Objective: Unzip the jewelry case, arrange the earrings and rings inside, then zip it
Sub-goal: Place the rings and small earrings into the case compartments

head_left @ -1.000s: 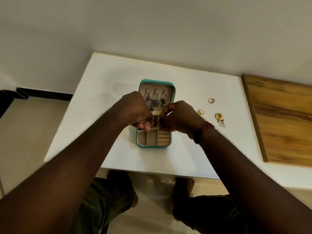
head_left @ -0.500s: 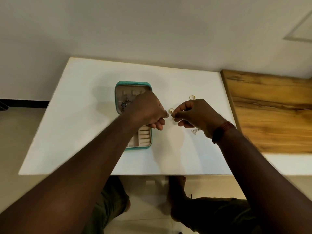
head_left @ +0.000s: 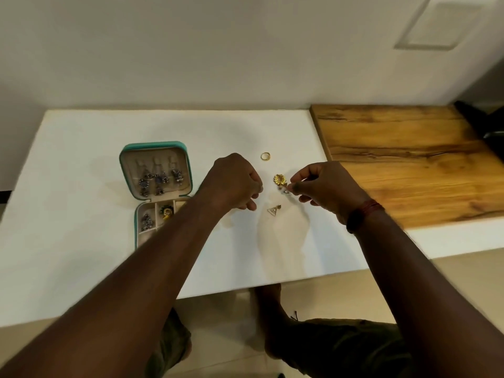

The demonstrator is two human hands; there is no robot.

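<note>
The teal jewelry case (head_left: 122, 170) lies open on the left of the white table, and my left forearm hides part of its base. Dark beaded earrings hang in its lid (head_left: 159, 180). One more beaded earring and a gold flower earring (head_left: 166, 211) rest in the base compartments. My left hand (head_left: 234, 184) hovers right of the case, fingers curled, nothing visible in it. My right hand (head_left: 324, 190) pinches a small silvery piece of jewelry (head_left: 286, 191). Beside that lie a gold flower earring (head_left: 279, 179), a triangle earring (head_left: 273, 210) and a gold ring (head_left: 265, 156).
The white table (head_left: 81, 241) meets a wooden surface (head_left: 409, 165) on the right and a pale wall behind. The table's front edge runs just above my knees. A dark object (head_left: 485, 118) sits at the far right corner.
Both hands have left the case and moved right to the loose jewelry. My view has swung right, so the case now sits further left. My right hand has pinched a small piece.
</note>
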